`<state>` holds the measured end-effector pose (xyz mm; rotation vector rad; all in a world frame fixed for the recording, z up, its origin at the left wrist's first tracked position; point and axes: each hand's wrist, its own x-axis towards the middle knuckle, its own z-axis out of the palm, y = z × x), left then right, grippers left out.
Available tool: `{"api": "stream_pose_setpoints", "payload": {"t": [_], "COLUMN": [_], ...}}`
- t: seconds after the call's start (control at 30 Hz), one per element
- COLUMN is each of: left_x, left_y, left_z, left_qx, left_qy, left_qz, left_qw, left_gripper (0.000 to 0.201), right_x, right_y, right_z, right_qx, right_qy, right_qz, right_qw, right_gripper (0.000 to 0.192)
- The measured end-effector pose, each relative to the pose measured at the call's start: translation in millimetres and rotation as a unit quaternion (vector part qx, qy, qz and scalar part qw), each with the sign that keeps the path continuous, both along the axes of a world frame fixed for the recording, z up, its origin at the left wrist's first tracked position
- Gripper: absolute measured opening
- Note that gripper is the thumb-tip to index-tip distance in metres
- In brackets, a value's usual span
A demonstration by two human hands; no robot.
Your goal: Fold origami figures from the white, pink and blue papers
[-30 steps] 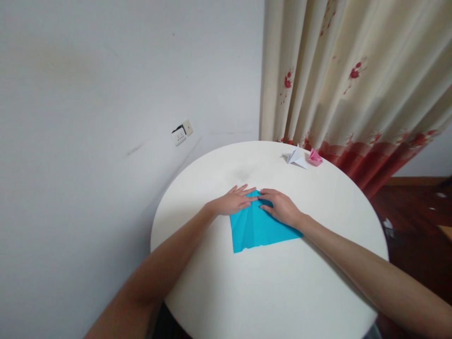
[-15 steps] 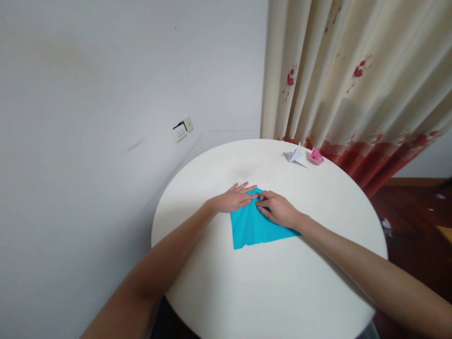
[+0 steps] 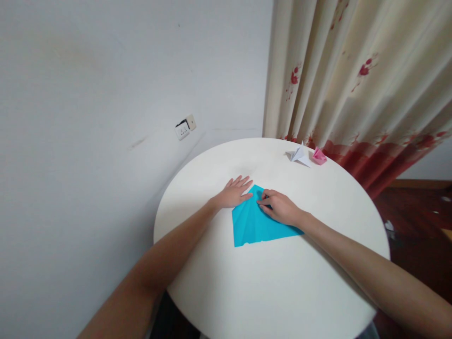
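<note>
Blue paper sheet [image 3: 259, 225], creased and partly folded to a point at its far end, lying flat near the middle of the round white counter [image 3: 275, 282]. Left hand [image 3: 233, 192] spread flat, palm down, fingers apart and extended, resting on the counter at the sheet's far left edge, gripping nothing. Right hand [image 3: 280, 207] curled over the sheet's far right part, fingertips [image 3: 263, 203] bunched and pressing down on a folded flap near the tip; whether pinching the flap or only pressing it, cannot tell. Both forearms reaching in from the near edge of the counter.

At the far side of the counter, well apart from the hands: a white folded paper crane [image 3: 299, 155] and, just beside it on the right, a small pink folded paper piece [image 3: 319, 156]. Behind them a cream curtain with red flowers [image 3: 353, 75]. On the grey wall to the left, a wall socket [image 3: 185, 127].
</note>
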<state>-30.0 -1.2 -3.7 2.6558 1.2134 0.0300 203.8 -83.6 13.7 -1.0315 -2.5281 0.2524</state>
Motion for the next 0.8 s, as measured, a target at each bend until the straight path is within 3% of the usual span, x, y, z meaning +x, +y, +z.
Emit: {"api": "stream_pose_setpoints", "payload": {"t": [0.3, 0.43, 0.63, 0.73, 0.8], "left_x": [17, 7, -25, -34, -33], "left_y": [10, 11, 7, 5, 3], "left_z": [-12.2, -4.1, 15.7, 21.7, 25.4], "left_qx": [0.053, 0.002, -0.094, -0.102, -0.109], "left_qy": [-0.047, -0.023, 0.041, 0.050, 0.029], "left_qz": [0.100, 0.047, -0.052, -0.071, -0.071], "left_qw": [0.992, 0.999, 0.993, 0.991, 0.991], "left_gripper": [0.065, 0.077, 0.120, 0.126, 0.116], "right_x": [-2, -3, -4, -3, -3], "right_y": [1, 1, 1, 1, 1], "right_z": [-1.2, -1.4, -0.6, 0.0, 0.0], "right_qx": [-0.003, -0.006, -0.010, -0.012, -0.012], "right_qy": [-0.003, -0.002, 0.004, 0.008, 0.009], "right_qz": [-0.001, 0.000, 0.003, 0.005, 0.007], "right_qw": [1.000, 1.000, 1.000, 1.000, 1.000], "right_gripper": [0.025, 0.025, 0.026, 0.026, 0.026]}}
